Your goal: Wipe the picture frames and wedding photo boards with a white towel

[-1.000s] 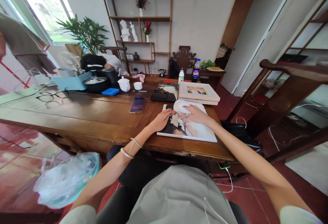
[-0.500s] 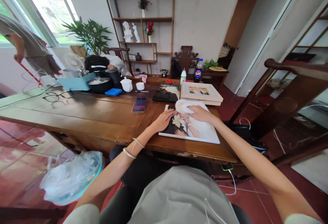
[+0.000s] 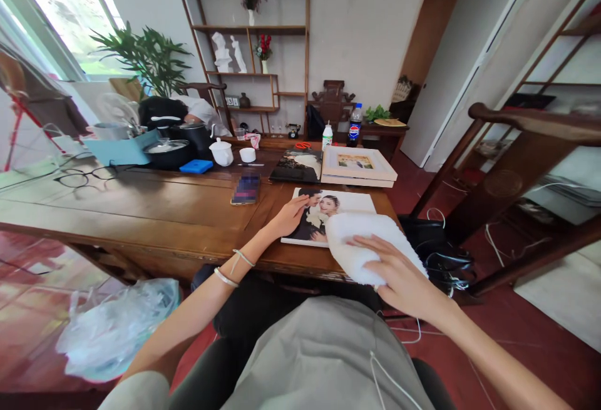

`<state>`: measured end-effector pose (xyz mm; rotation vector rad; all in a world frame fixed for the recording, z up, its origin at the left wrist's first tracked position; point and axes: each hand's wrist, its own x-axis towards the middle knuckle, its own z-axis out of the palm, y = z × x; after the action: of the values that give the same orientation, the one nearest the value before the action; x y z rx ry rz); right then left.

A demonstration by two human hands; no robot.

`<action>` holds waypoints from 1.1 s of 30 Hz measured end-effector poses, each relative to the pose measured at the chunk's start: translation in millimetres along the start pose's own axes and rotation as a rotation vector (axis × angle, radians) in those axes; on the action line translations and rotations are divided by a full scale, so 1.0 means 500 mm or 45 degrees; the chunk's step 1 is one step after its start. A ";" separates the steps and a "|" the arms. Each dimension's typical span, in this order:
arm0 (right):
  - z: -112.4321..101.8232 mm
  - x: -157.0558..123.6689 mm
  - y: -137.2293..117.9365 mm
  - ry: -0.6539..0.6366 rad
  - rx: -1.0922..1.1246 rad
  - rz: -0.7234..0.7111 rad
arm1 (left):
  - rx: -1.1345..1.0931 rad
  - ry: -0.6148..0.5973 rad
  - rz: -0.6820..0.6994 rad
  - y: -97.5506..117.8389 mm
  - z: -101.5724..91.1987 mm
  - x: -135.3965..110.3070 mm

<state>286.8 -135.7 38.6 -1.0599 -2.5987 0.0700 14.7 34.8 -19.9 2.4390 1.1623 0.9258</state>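
Note:
A photo print on a white board (image 3: 334, 206) lies flat at the near right edge of the wooden table (image 3: 141, 210). My left hand (image 3: 288, 216) rests on its left edge with fingers stretched flat, holding it down. My right hand (image 3: 399, 275) presses a folded white cloth (image 3: 361, 244) against the print's near right corner, fingers spread over the cloth. The cloth hangs partly past the table's edge.
Behind the print lie a dark photo album (image 3: 298, 167) and a white framed picture (image 3: 357, 166). A phone (image 3: 245, 189), glasses (image 3: 77, 178), pots and a teapot (image 3: 220, 152) stand further left. A plastic bag (image 3: 117, 328) lies on the floor. A wooden chair frame (image 3: 516, 166) stands right.
My right hand has drawn the white cloth from the top of the print down to its near right corner, uncovering the faces in the photo. My left hand stayed on the left edge.

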 end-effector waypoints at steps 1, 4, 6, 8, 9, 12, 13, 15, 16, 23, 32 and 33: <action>-0.003 0.008 0.014 -0.004 0.012 0.008 | 0.002 -0.007 0.002 -0.001 0.000 0.000; -0.006 0.051 0.092 -0.013 -0.006 0.155 | 0.002 -0.022 -0.001 -0.003 -0.001 0.001; -0.005 0.090 0.153 -0.010 -0.018 0.196 | 0.002 -0.027 0.000 -0.003 -0.001 0.001; -0.002 0.129 0.206 0.026 -0.011 0.242 | 0.005 -0.027 0.006 -0.002 -0.001 0.000; -0.001 0.147 0.227 0.050 -0.010 0.266 | 0.005 -0.025 0.009 -0.002 -0.001 0.000; 0.008 0.180 0.264 0.114 -0.037 0.332 | 0.001 -0.014 0.004 0.000 -0.002 -0.001; 0.011 0.183 0.267 0.129 -0.061 0.342 | -0.002 -0.014 0.001 0.001 -0.003 -0.001; 0.019 0.179 0.259 0.144 -0.122 0.325 | -0.005 -0.020 -0.003 0.002 -0.003 -0.001; 0.022 0.171 0.248 0.143 -0.149 0.289 | -0.005 -0.024 -0.006 0.003 -0.003 -0.001; 0.014 0.053 0.060 0.035 -0.094 0.065 | -0.016 -0.016 -0.007 0.003 -0.001 0.000; 0.016 0.092 0.102 0.026 -0.052 -0.057 | -0.001 -0.038 -0.006 0.008 -0.005 0.001; 0.017 0.113 0.133 0.022 -0.096 -0.009 | 0.001 -0.041 -0.005 0.008 -0.005 0.000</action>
<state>291.1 -48.4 35.7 -1.0715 -2.6078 -0.0390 15.5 32.3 -15.8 2.4422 1.1571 0.8819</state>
